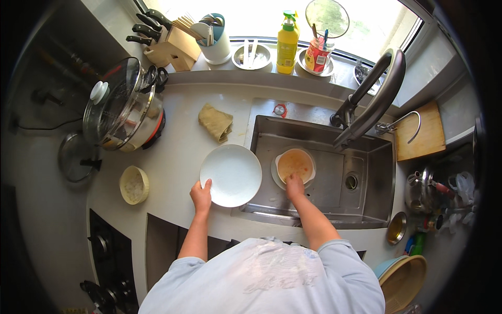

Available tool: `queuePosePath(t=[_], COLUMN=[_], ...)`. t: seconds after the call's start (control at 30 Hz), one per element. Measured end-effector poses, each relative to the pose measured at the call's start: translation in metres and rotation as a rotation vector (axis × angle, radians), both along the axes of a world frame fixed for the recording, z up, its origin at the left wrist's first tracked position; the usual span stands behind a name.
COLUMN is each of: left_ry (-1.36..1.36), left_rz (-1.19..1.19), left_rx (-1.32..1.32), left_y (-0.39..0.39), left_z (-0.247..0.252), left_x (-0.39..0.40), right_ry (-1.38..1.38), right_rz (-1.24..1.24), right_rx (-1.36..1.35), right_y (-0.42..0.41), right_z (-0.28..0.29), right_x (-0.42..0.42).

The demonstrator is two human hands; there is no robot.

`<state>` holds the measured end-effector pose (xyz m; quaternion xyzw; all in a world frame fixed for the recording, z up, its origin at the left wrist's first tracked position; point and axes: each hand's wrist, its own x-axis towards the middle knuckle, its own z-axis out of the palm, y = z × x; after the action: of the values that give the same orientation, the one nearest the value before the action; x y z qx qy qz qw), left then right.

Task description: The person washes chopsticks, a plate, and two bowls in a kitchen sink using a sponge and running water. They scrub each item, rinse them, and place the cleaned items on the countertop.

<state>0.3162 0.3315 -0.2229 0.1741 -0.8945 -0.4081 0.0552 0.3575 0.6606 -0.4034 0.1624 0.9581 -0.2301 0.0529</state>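
Observation:
My left hand (201, 198) grips the left rim of a round white plate (231, 175), thumb on top. The plate is at the sink's left edge, partly over the counter, and its upper face carries no food. My right hand (295, 187) is at the near rim of a white two-handled bowl (312, 165) in the sink, its fingertips dipping inside. Cloudy orange liquid with small bits fills that bowl, which stands on a pale dish (275, 176). Whether the right fingers grip the rim or something in the liquid is hidden.
The steel sink (327, 196) has a tall faucet (368, 106) over its far right side. A folded tan cloth (215, 121), a bowl of white food (134, 185) and a glass-lidded pot (121, 114) stand left. Along the windowsill are a knife block (174, 47) and yellow bottle (287, 47).

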Motion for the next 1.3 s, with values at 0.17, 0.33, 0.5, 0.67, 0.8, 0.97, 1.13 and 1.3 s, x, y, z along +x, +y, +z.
queuePosePath(t=[0.17, 0.33, 0.5, 0.67, 0.8, 0.97, 1.13, 1.3], left_ry=[0.212, 0.444, 0.006, -0.593, -0.386, -0.391, -0.369, -0.54], left_rz=[0.074, -0.175, -0.685, -0.363, -0.243, -0.349, -0.47, -0.549], left_rx=[-0.291, -0.112, 0.41, 1.022, 1.12, 1.085, 1.09, 1.108], left_y=[0.008, 0.061, 0.153, 0.214, 0.225, 0.201, 0.193, 0.19], left_z=[0.014, 0.075, 0.069, -0.006, -0.045, -0.02, -0.013, 0.024], left_x=[0.006, 0.015, 0.042, 0.04, 0.036, 0.039, 0.044, 0.046], right_ry=[0.089, 0.288, 0.354, 0.439, 0.423, 0.183, -0.12, 0.403], right_rz=[0.371, 0.336, 0.326, 0.283, 0.366, 0.405, 0.408, 0.61], right_rx=[0.226, 0.115, 0.008, -0.054, -0.242, -0.571, -0.685, -0.418], right_y=[0.001, 0.011, 0.012, -0.005, -0.005, 0.002, 0.004, -0.005], right_z=[0.019, 0.07, 0.105, 0.161, 0.176, 0.195, 0.209, 0.201], right_x=[0.009, 0.016, 0.021, 0.033, 0.045, 0.056, 0.043, 0.035])
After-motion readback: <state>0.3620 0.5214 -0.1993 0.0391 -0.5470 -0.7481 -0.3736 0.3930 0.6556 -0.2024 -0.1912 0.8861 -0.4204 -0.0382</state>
